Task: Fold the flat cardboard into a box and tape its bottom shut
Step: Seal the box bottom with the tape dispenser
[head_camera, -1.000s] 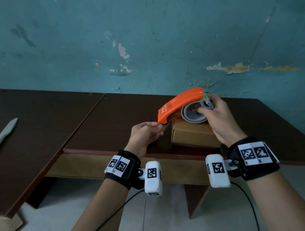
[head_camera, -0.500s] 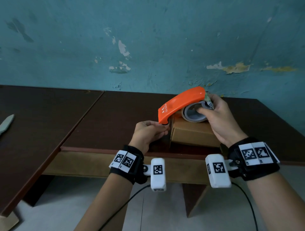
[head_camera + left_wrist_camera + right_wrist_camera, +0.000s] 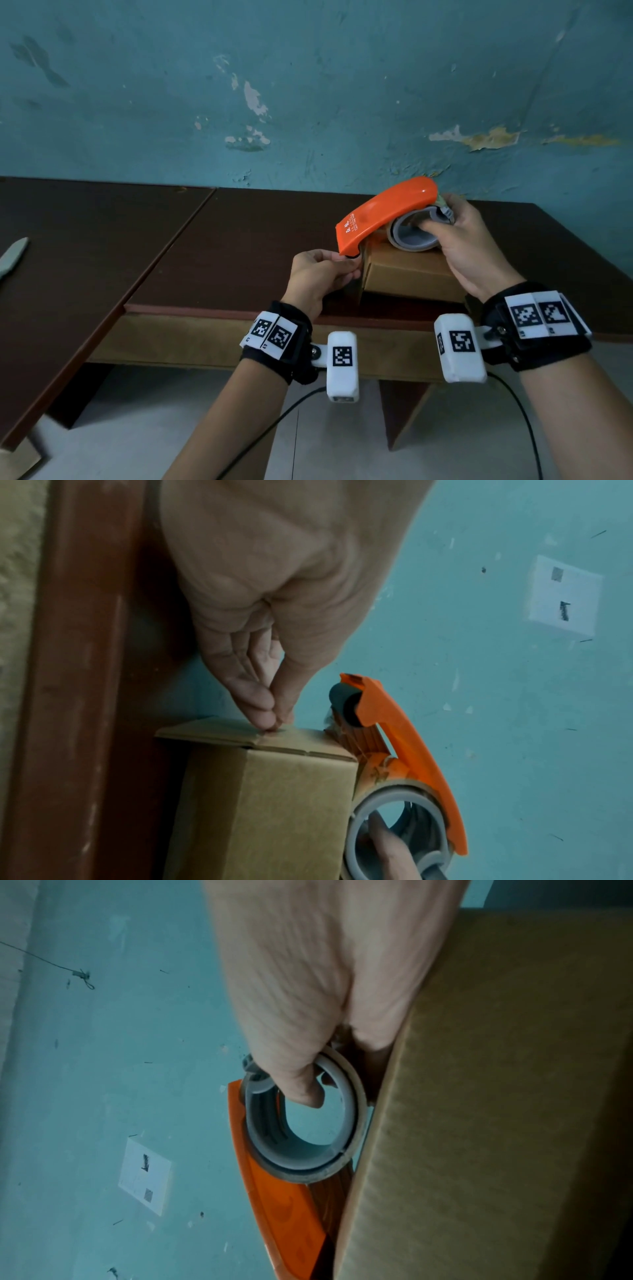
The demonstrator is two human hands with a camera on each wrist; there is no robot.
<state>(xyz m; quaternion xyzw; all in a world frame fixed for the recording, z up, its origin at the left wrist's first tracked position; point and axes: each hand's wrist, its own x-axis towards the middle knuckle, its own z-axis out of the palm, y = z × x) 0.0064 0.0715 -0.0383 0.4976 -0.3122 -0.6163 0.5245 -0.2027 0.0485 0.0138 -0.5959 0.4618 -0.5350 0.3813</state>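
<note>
A small brown cardboard box stands folded near the front edge of the dark table. The orange tape dispenser lies tilted on the box's top. My right hand grips it, with the thumb hooked inside the grey roll core. My left hand pinches thumb and fingertips together on the tape end. They sit at the box's left end face, just under the dispenser's nose. The clear tape itself hardly shows.
A second dark table adjoins on the left, with a grey flat object at the picture's edge. The teal wall rises right behind the tables. The box stands close to the table's front lip. Floor lies below.
My left hand has slid a little right, from beside the dispenser's nose to the box's left end. The right hand and dispenser have barely shifted.
</note>
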